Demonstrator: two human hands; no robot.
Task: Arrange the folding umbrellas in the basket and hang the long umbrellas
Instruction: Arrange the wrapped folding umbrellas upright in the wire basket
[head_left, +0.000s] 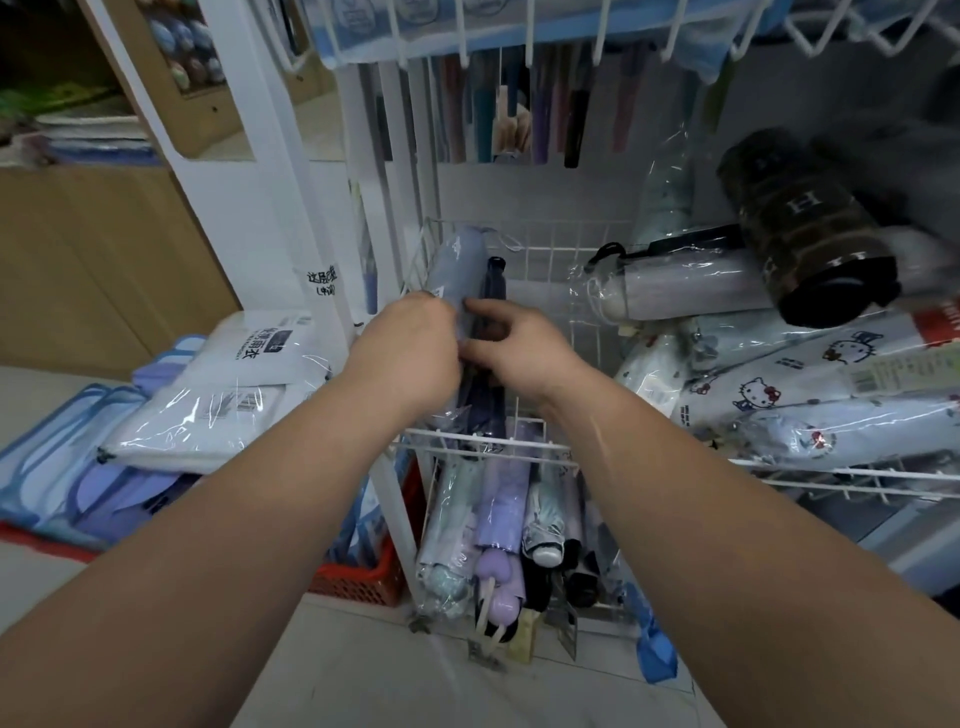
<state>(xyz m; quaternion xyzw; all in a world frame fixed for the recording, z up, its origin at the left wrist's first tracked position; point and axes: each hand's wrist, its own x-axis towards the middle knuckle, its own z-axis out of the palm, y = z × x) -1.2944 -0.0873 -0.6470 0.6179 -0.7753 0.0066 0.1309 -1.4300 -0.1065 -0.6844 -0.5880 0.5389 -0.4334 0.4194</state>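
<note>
Both my hands reach into a white wire basket on a white rack. My left hand grips a pale lilac folding umbrella in clear wrap. My right hand holds a navy folding umbrella lying beside it. Their lower ends are hidden behind my hands. To the right lies a pile of wrapped folding umbrellas: a white one, a dark brown one with "H" letters and cat-print ones. Long umbrellas hang from the rail above.
A lower wire basket holds several upright folding umbrellas. Packaged raincoats are stacked on blue bags at the left. A red plastic crate sits on the floor beside the rack. Wooden shelving stands at the far left.
</note>
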